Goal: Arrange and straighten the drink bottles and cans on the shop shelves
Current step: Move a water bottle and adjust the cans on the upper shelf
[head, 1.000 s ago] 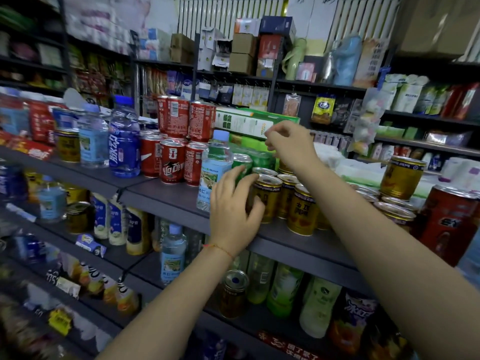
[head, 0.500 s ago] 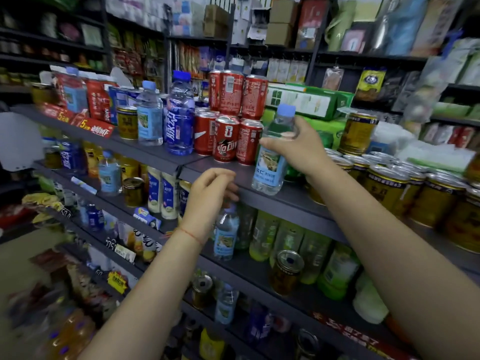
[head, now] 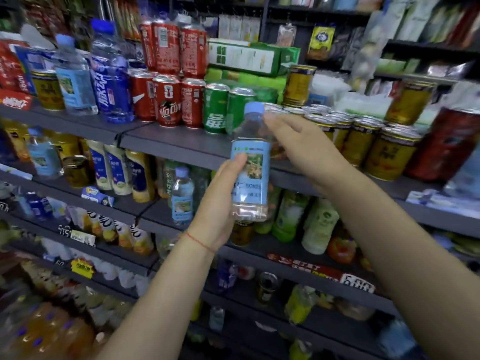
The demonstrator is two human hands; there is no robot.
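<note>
A small clear water bottle [head: 250, 183] with a pale blue label and blue cap is held upright in front of the upper shelf's edge [head: 181, 149]. My left hand [head: 217, 203] grips its lower half, thumb on the label. My right hand [head: 298, 144] is beside the bottle's shoulder with fingers loosely extended, its fingertips at the neck; it is not clearly gripping. On the upper shelf behind stand red cans [head: 168, 100], green cans [head: 217, 110] and gold cans [head: 363, 144].
A tall blue-labelled bottle [head: 111, 81] and another water bottle [head: 75, 81] stand at the upper shelf's left. A matching small water bottle [head: 181, 196] sits on the shelf below, beside white and yellow bottles [head: 117, 172] and green bottles [head: 291, 216]. Lower shelves hold more drinks.
The water bottle came off the upper shelf in my right hand and moved down and forward. My left hand rose and took its lower half; my right hand loosened.
</note>
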